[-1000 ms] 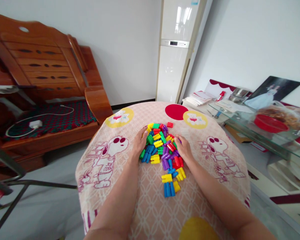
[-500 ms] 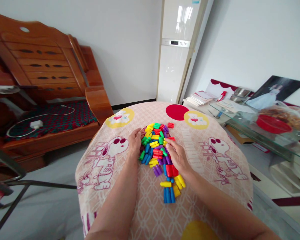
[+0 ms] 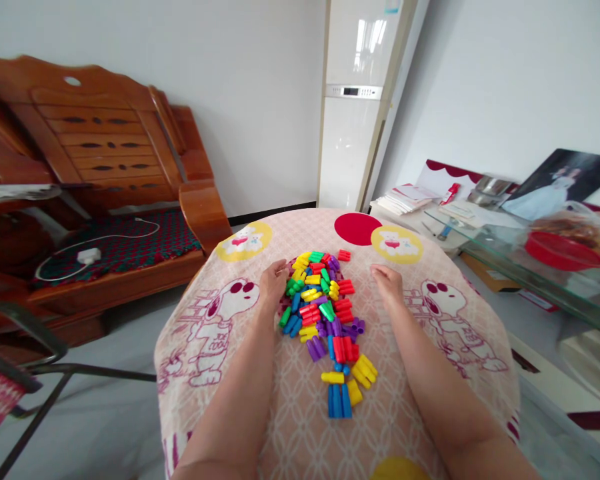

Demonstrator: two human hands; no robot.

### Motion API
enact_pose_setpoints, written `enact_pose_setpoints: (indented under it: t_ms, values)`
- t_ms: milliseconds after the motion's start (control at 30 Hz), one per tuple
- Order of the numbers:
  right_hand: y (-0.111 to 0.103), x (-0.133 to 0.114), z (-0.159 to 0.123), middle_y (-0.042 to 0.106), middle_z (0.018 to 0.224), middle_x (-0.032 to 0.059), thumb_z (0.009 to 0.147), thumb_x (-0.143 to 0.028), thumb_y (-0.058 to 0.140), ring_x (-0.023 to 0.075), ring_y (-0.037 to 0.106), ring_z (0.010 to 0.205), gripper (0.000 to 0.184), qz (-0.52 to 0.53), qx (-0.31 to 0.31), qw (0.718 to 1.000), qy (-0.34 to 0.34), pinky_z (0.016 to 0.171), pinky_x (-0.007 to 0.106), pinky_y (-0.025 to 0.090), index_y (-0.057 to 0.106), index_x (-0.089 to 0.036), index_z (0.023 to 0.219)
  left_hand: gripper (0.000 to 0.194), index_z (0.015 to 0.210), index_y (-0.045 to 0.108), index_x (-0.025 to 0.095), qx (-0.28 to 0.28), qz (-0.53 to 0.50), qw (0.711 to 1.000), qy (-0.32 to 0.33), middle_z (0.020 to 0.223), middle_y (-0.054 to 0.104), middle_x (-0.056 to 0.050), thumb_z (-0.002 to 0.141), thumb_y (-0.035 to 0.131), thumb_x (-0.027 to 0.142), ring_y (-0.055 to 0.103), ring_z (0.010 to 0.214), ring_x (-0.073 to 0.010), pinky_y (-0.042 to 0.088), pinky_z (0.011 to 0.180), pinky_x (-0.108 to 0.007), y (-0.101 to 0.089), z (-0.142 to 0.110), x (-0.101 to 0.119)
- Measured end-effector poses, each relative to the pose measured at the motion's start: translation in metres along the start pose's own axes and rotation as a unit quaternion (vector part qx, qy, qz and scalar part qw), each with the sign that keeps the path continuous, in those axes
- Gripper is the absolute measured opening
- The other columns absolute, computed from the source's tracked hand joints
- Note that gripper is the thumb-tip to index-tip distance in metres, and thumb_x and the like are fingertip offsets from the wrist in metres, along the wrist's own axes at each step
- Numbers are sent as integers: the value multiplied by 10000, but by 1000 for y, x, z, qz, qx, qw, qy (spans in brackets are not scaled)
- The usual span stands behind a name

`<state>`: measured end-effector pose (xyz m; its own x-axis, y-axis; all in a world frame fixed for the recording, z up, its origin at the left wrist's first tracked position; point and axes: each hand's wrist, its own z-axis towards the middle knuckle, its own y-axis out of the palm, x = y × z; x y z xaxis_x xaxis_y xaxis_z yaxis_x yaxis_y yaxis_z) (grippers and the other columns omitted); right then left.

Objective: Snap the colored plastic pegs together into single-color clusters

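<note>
A loose pile of bullet-shaped plastic toy blocks (image 3: 311,293) in red, yellow, green, blue and purple lies on the patterned tablecloth (image 3: 300,427). My left hand (image 3: 273,283) rests at the pile's left edge, fingers stretched forward; whether it touches the blocks is hard to tell. To the right of the pile, my right hand (image 3: 387,283) is apart from the blocks, its fingers pointing left and nothing visible in them. Nearer to me lie blue blocks (image 3: 340,401), yellow blocks (image 3: 365,371) and red blocks (image 3: 345,349). A dark red patch shows beneath the pile's left side.
A wooden bench (image 3: 100,153) with a white charger (image 3: 89,256) on its cushion stands left. At right, a glass shelf (image 3: 510,257) bears a red bowl (image 3: 563,251) and a photo (image 3: 563,183). A white cabinet-like appliance (image 3: 350,147) stands behind the table.
My right hand has moved right, off the pile, uncovering red and purple blocks on that side. The left hand stays at the left edge. The view has shifted slightly.
</note>
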<state>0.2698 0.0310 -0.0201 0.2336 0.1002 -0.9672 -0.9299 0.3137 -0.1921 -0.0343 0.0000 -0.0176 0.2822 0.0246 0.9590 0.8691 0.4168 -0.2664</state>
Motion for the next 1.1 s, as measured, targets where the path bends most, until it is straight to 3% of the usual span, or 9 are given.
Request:
enact_pose_setpoints:
  t_ms: [167,267,433,633,833,933,1100]
  values:
    - [-8,11,4,778,854,100,623,-468,678,286,722,860,426,68,-4,997,23,822,425,579,766,-148,891,310,1024,758,198,-40,189,979,57,1028,778,-109,727,668,190,722,979,-270,550,859,-346,6,30,12]
    - [-8,11,3,777,834,95,620,-476,686,273,721,819,422,79,-4,997,23,806,425,583,769,-154,881,210,873,765,214,-59,237,968,63,885,785,-85,670,713,204,730,860,-262,551,776,-326,11,41,12]
    - [-5,12,3,780,872,101,661,-482,661,262,720,824,436,51,-9,999,8,808,415,580,772,-147,917,117,768,726,214,-63,203,975,66,746,760,-48,656,705,241,698,702,-205,530,643,-277,11,46,4]
    - [-2,13,6,783,949,118,665,-470,652,291,725,913,418,23,-11,1000,4,843,426,571,770,-157,915,200,801,714,192,-122,136,982,41,719,738,-23,621,730,280,673,656,-180,520,600,-258,2,45,5]
    - [1,-4,-3,783,951,108,689,-485,689,288,726,910,394,37,-28,999,-17,853,420,570,770,-170,911,412,815,684,156,-113,-9,993,24,686,700,-21,579,809,470,645,587,-164,531,575,-282,-5,37,33]
    - [6,-25,-15,781,953,94,733,-507,700,267,724,900,405,63,-84,993,-47,846,393,571,768,-172,950,451,852,673,150,-163,-69,983,43,701,693,-23,595,814,493,662,596,-171,558,602,-308,4,24,58]
    - [17,-54,-35,778,957,70,765,-534,716,240,724,877,419,120,-177,974,-77,799,354,579,768,-186,995,337,854,679,160,-233,-35,967,101,738,712,-37,669,769,426,680,650,-187,569,624,-311,39,-3,85]
